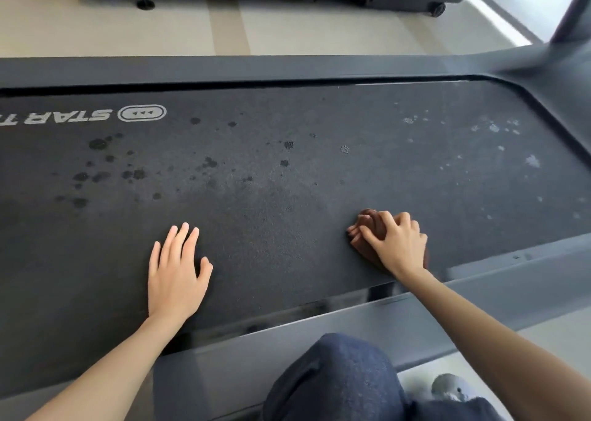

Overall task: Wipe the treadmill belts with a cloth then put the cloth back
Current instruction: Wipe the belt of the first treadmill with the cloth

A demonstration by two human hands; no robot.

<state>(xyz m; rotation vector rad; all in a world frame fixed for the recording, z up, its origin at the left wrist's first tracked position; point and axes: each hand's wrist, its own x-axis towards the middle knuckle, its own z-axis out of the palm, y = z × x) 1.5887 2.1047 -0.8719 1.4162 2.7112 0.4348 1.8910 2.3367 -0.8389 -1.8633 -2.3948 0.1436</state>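
The right hand (395,243) grips a bunched brown cloth (367,228) against the treadmill belt (287,171), near its near edge, right of centre. The left hand (176,267) lies flat and open on the belt, bracing. The cloth looks soft, light and crumpling; gathering it under curled fingers seems wisest. Droplets (102,171) speckle the far left.

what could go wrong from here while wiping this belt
1. The cloth is bunched small under the right hand, so passes may miss the dark drops on the left and the pale specks on the right.
2. The left hand lies flat on the belt; if the belt slips under that weight, the person may lurch, and the palm may smear it.
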